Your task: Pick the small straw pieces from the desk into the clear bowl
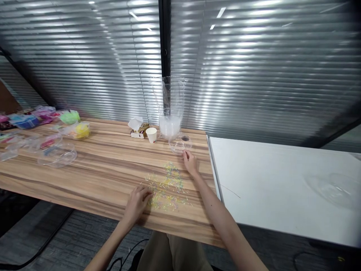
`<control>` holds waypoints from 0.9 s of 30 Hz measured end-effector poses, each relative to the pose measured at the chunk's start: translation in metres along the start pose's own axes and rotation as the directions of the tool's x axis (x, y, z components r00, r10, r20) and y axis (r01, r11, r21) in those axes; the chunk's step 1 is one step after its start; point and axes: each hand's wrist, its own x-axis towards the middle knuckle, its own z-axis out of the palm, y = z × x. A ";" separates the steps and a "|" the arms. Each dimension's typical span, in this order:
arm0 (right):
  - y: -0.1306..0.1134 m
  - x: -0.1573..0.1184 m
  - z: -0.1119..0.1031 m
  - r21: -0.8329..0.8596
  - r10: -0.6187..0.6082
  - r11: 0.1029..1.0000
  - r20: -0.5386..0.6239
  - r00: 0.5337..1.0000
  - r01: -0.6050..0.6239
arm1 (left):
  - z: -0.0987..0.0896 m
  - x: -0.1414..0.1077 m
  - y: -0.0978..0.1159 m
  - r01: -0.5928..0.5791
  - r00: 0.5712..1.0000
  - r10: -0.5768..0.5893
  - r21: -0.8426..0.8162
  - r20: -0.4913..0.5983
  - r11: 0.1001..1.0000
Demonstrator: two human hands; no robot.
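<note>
Small yellow, green and clear tube-like pieces (166,185) lie scattered on the wood-grain table (109,165). My left hand (138,199) rests at the left edge of the scatter, fingers curled, and what is under its fingertips is too small to make out. Farther out, my right hand (190,161) is pinched at the near edge of a clear round plastic dish (177,144); anything between its fingertips is too small to tell. A dark round spot shows at the dish's right side.
Behind the dish stands a clear bag with white contents (170,126), beside a paper cup (151,135) and a tissue pack (138,132). Bagged coloured items (70,117) and clear containers (58,154) sit at left. A white table (270,180) adjoins at right.
</note>
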 end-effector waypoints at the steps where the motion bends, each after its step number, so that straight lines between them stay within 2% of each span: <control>1: -0.001 0.000 0.001 0.006 0.007 1.000 -0.003 1.000 -0.007 | 0.000 0.001 0.001 0.003 1.000 -0.003 0.009 0.000 1.000; 4: -0.008 0.000 0.000 0.023 0.023 0.999 -0.002 1.000 -0.023 | 0.000 0.002 0.005 0.025 1.000 -0.025 0.006 0.000 1.000; 6: -0.017 -0.004 -0.008 0.035 0.022 0.999 0.012 1.000 -0.023 | 0.000 0.002 0.006 0.033 0.999 -0.033 -0.019 0.000 0.999; 9: -0.033 -0.023 -0.043 0.045 0.004 0.999 0.039 0.999 -0.006 | 0.001 0.000 0.005 0.030 0.999 -0.031 -0.070 -0.023 0.997; 12: -0.046 -0.067 -0.098 -0.028 -0.067 0.997 0.052 0.996 0.069 | 0.002 -0.002 0.005 0.035 0.995 -0.046 -0.123 -0.085 0.992; 15: -0.056 -0.126 -0.151 -0.130 -0.108 0.986 -0.023 0.994 0.105 | 0.001 -0.001 0.006 0.023 0.988 -0.054 -0.202 -0.147 0.979; 18: -0.064 -0.179 -0.181 -0.196 -0.111 0.976 -0.077 0.991 0.094 | -0.001 0.007 0.013 -0.011 0.983 -0.035 -0.248 -0.182 0.969; 20: -0.071 -0.202 -0.187 -0.220 -0.124 0.970 -0.091 0.988 0.101 | -0.003 0.012 0.025 -0.046 0.984 0.002 -0.249 -0.177 0.967; 22: -0.078 -0.213 -0.184 -0.236 -0.143 0.964 -0.075 0.987 0.122 | -0.005 0.015 0.044 -0.107 0.984 0.065 -0.261 -0.164 0.960; 25: -0.091 -0.212 -0.171 -0.242 -0.207 0.949 0.002 0.978 0.201 | -0.004 0.012 0.083 -0.242 0.967 0.204 -0.290 -0.155 0.926; 27: -0.099 -0.207 -0.162 -0.229 -0.234 0.942 0.071 0.970 0.244 | 0.002 0.008 0.108 -0.352 0.936 0.328 -0.306 -0.129 0.885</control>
